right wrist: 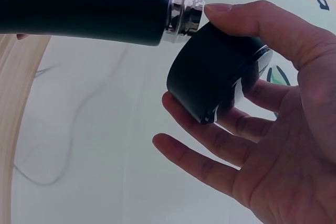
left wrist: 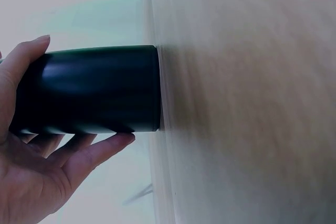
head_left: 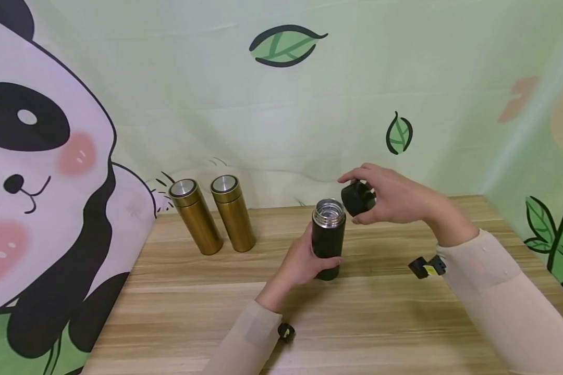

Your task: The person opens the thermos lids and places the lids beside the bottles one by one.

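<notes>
A black thermos bottle point(head_left: 327, 242) stands on the wooden table with its mouth uncovered, showing a silver threaded neck point(right wrist: 185, 4). My left hand point(head_left: 304, 259) grips its body from the left, thumb across the front; in the left wrist view the fingers curl round the dark bottle point(left wrist: 100, 90). Just right of the neck and slightly above it, my right hand point(head_left: 391, 197) holds the black lid point(head_left: 355, 198) tilted between thumb and fingers. The right wrist view has the lid point(right wrist: 212, 69) close by the neck; whether they touch I cannot tell.
Two gold thermos bottles with silver-topped lids, a left one point(head_left: 197, 219) and a right one point(head_left: 233, 214), stand at the back left of the table point(head_left: 178, 323). Behind the table hangs a pale green backdrop point(head_left: 192, 104) printed with a panda and leaves.
</notes>
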`<action>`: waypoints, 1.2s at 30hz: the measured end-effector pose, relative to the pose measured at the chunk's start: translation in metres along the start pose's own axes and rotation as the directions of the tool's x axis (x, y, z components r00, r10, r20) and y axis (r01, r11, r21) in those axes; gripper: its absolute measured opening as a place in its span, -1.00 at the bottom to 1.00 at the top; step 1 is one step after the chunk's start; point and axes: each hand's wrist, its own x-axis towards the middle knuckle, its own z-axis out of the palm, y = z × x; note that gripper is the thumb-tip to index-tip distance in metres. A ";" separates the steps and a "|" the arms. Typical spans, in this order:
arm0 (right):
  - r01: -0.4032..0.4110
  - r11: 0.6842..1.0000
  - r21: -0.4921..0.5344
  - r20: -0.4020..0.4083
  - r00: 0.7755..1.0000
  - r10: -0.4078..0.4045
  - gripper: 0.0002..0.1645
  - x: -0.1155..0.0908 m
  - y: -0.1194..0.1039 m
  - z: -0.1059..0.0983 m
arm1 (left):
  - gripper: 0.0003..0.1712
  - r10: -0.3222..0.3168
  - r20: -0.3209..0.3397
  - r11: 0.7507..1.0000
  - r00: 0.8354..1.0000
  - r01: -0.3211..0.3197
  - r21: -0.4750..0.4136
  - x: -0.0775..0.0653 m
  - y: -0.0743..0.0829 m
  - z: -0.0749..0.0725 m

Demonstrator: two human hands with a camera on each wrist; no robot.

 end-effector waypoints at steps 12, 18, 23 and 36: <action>0.021 0.998 0.058 -0.032 0.999 -0.019 -0.12 0.001 0.014 0.013 | 0.09 -0.011 0.003 1.000 1.000 0.011 -0.010 -0.001 0.000 -0.001; 0.017 0.995 0.100 -0.039 0.999 -0.013 -0.11 -0.001 0.017 0.019 | 0.08 -0.009 0.000 1.000 1.000 0.009 -0.002 -0.001 0.000 0.000; 0.013 0.991 0.133 -0.043 0.999 -0.008 -0.10 -0.002 0.020 0.024 | 0.07 -0.003 -0.001 1.000 1.000 0.003 0.000 -0.001 -0.001 0.000; 0.004 0.982 0.187 -0.049 0.999 0.005 -0.08 -0.006 0.030 0.035 | 0.05 0.006 -0.006 1.000 1.000 -0.006 0.010 -0.001 0.000 0.001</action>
